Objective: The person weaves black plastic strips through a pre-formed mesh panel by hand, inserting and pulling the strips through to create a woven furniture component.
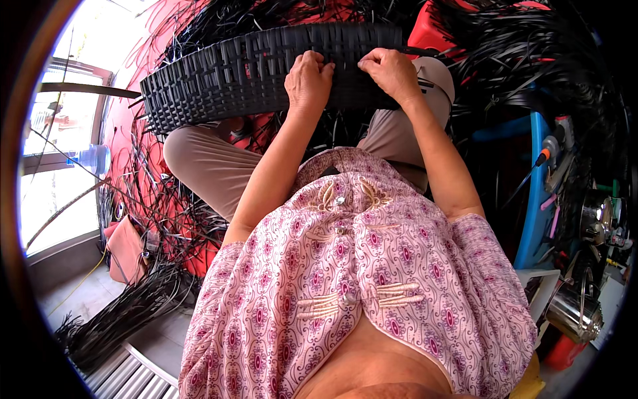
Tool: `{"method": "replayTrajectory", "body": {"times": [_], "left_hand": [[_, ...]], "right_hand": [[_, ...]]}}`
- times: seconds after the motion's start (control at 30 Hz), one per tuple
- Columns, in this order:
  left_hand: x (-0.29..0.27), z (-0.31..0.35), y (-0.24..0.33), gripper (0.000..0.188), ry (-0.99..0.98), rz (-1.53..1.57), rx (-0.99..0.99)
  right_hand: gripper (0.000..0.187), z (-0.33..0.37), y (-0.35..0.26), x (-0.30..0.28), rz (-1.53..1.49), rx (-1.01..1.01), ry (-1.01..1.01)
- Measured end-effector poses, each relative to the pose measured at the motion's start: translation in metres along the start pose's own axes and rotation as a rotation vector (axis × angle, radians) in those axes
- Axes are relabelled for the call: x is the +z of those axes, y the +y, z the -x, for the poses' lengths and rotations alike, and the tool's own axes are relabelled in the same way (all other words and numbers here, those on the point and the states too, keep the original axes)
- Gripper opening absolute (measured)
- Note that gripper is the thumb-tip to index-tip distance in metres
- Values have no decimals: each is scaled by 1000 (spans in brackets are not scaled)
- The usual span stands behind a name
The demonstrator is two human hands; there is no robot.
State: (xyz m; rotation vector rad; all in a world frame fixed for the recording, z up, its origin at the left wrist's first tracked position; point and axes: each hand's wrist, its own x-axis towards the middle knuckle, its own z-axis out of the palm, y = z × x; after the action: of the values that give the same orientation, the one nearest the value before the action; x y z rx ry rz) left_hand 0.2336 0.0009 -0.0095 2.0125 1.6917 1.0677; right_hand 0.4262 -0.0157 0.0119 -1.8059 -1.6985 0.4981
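A long black woven panel (226,83) of flat strips lies across my knees, curving from left to right. Over its middle, my left hand (309,80) is closed, fingers curled and thumb pressed toward the right. Just right of it, my right hand (393,72) pinches thumb and forefinger together against the same weave. Both hands grip black strips of the panel; dark on dark, the exact strip ends between the fingertips are hard to make out. One loose strip (93,88) sticks out past the panel's left end.
Heaps of loose black strips (525,60) cover the right and far side. More strips (126,319) lie at lower left by a pink bag (125,251). A red stool-like thing (432,33) stands beyond the right knee. Right are a blue board (535,193), a screwdriver (541,157) and a metal pot (575,316).
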Motion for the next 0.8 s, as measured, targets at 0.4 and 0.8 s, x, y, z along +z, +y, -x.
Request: {"method": "replayTrajectory", "body": {"times": [0.4,0.8], "left_hand": [[-1,-12,4,28,-18,-76,-69],[-5,-21,2,28,-110,-99,-63]], "right_hand": [[23,0,-2,1,28,-29,29],[22,-1,-3,1,27,-34,46]]}}
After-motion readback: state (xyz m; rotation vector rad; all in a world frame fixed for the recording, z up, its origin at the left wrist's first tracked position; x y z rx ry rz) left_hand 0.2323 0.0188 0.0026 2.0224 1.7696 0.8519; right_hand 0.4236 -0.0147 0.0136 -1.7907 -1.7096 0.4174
